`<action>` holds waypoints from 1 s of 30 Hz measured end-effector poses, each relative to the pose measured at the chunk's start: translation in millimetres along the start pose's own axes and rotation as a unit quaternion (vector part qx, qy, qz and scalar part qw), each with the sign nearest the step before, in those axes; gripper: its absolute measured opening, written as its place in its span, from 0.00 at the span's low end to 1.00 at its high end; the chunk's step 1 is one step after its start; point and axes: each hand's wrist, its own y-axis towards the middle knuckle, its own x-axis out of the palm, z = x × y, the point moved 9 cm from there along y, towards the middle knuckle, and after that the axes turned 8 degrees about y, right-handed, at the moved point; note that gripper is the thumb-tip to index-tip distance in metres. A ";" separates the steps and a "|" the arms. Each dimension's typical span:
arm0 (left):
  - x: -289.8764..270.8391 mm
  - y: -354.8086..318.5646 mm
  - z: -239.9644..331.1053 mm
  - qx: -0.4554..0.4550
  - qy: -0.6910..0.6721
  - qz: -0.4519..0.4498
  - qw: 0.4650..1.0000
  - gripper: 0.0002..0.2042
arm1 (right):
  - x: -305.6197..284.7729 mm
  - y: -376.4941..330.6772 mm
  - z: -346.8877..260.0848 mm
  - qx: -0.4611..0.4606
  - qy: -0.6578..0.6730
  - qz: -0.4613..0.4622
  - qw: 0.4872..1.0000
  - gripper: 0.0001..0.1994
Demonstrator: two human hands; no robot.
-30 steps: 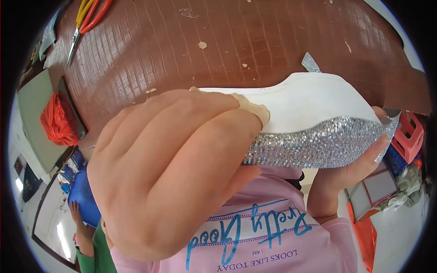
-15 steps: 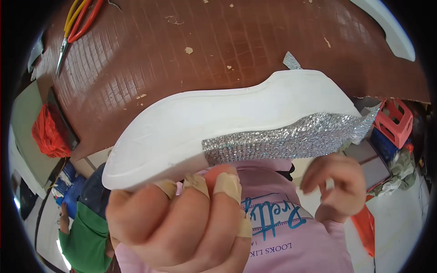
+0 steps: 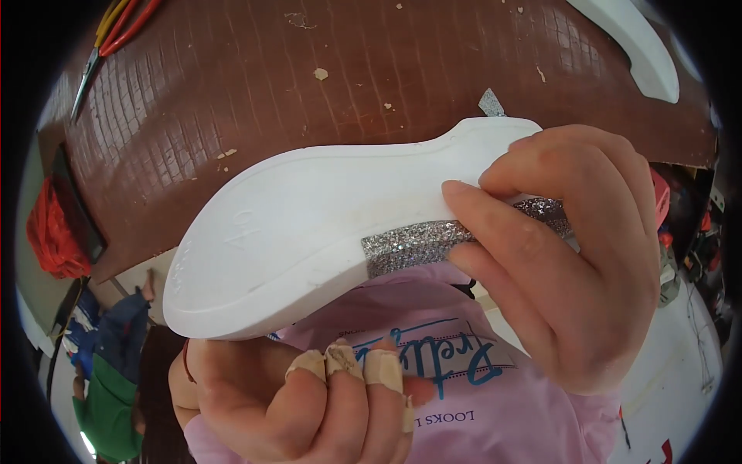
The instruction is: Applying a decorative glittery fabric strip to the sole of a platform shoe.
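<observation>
A white shoe sole (image 3: 270, 209) lies across the middle, broad toe part to the left and heel part to the right. Along its near side runs a silver glitter strip (image 3: 410, 246), partly covered by my right hand. My right hand (image 3: 580, 232) grips the heel half, fingertips on the face of the sole and another digit on the strip. Below the toe part is my left hand (image 3: 301, 394), its fingers curled, three of them taped at the tips. It touches the toe's near edge at its upper side; what it holds is hidden.
A brown crocodile-patterned table (image 3: 348, 69) bears scissors (image 3: 100, 54) with red and yellow handles, and another white sole (image 3: 634, 46) at far right. A silver scrap (image 3: 491, 102) pokes out past the heel. Left are a red plastic bag (image 3: 54, 228) and a person in green (image 3: 112, 414).
My right hand has come up from below the heel and closed on the sole and strip. My left fingers have dropped away from the sole's near edge. The toe part has shifted slightly down.
</observation>
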 end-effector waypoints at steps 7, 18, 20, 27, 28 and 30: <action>7.7 -2.1 -12.7 -0.067 0.044 0.009 0.997 0.13 | 71.3 18.4 -56.6 0.051 0.002 -0.077 0.996 0.10; 5.4 1.8 -26.9 -0.135 0.118 0.030 0.983 0.09 | 98.8 54.8 -36.0 0.128 -0.003 -0.154 0.980 0.08; 5.3 -12.6 -28.2 -0.128 0.120 0.030 0.984 0.09 | 115.0 54.2 -39.3 0.133 0.007 -0.179 0.975 0.07; 0.5 -11.4 -24.1 -0.077 0.037 0.092 0.992 0.09 | 87.0 85.0 15.8 0.228 -0.049 -0.204 0.951 0.07; 3.6 -10.8 -24.5 -0.078 0.026 0.090 0.993 0.10 | 88.9 90.4 20.3 0.244 -0.054 -0.208 0.946 0.07; 2.9 -14.7 -28.6 -0.085 0.030 0.073 0.993 0.10 | 122.8 68.2 -13.9 0.253 -0.045 -0.229 0.939 0.07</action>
